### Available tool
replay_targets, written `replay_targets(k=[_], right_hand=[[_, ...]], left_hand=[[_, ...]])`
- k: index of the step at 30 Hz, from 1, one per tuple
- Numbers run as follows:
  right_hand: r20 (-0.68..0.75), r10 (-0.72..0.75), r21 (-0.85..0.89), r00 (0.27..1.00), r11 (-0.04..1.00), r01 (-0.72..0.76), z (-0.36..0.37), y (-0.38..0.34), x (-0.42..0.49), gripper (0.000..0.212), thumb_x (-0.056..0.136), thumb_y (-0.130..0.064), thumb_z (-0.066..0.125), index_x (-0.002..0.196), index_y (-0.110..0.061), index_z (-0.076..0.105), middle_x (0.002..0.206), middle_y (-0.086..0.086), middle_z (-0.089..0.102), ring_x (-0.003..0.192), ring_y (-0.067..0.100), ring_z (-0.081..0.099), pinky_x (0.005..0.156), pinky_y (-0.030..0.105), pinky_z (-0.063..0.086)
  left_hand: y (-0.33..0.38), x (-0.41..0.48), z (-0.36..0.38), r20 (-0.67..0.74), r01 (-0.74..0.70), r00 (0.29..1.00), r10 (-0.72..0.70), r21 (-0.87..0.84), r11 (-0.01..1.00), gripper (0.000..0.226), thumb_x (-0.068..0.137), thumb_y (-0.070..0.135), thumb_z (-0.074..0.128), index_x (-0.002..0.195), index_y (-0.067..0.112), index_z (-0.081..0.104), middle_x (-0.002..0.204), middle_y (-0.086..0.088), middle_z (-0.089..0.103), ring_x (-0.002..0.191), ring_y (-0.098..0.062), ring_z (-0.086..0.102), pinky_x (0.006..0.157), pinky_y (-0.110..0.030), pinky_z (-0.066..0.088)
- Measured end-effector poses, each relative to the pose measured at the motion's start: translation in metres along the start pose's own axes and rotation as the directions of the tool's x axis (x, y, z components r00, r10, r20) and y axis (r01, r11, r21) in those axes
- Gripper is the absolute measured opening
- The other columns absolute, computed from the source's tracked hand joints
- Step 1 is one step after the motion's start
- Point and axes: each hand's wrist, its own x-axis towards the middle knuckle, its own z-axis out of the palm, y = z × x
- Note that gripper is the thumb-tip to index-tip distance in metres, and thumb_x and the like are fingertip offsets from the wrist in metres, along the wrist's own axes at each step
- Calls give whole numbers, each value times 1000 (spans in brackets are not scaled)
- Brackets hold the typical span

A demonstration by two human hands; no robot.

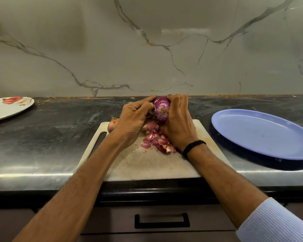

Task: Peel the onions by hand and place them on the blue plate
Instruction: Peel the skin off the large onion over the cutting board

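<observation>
A purple onion [162,109], glossy and mostly bare of dry skin, is held above the far end of the white cutting board [147,163], root end toward me. My right hand [177,123] grips it from the right, fingers curled over its top. My left hand [134,117] pinches at its left side with thumb and fingertips. A pile of pink peels [157,140] lies on the board under the hands. Another onion [112,125] with its dry skin on peeks out behind my left hand. The blue plate [262,135] sits to the right with nothing on it.
A white plate with a red flower print [9,106] stands at the far left of the dark counter [51,137]. A marble wall rises behind. Below the counter's front edge is a drawer with a black handle [162,220].
</observation>
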Motion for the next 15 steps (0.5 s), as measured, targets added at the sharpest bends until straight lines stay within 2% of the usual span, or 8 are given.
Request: replay_targets(k=[7,12,15], right_hand=[[36,-39,-38,999,998,41,1,-1,-1,77,76,-23,84,131,-24,30,119,14,40,87,25,56,68,39,60],[66,-34,-45,997,998,37,0,0,-1,81,75,-19,84,136,-23,31,121,12,38,87,24,56,69,38,60],[120,-37,36,992,999,33,-3,-1,-1,88,74,-20,85,142,-21,30,124,13,41,97,23,55,78,38,59]], left_hand=[[-2,0,-2,-26,-29,999,31,64,998,29,99,5,58,124,15,70,116,3,71,114,-22,67,86,-29,61],[0,-4,1,-30,-32,999,35,102,994,33,101,5,54,132,9,66,116,1,70,110,-25,67,61,-15,57],[-1,-2,1,-56,-34,998,41,116,993,34,101,5,53,133,8,64,121,-7,68,112,-28,66,57,-13,56]])
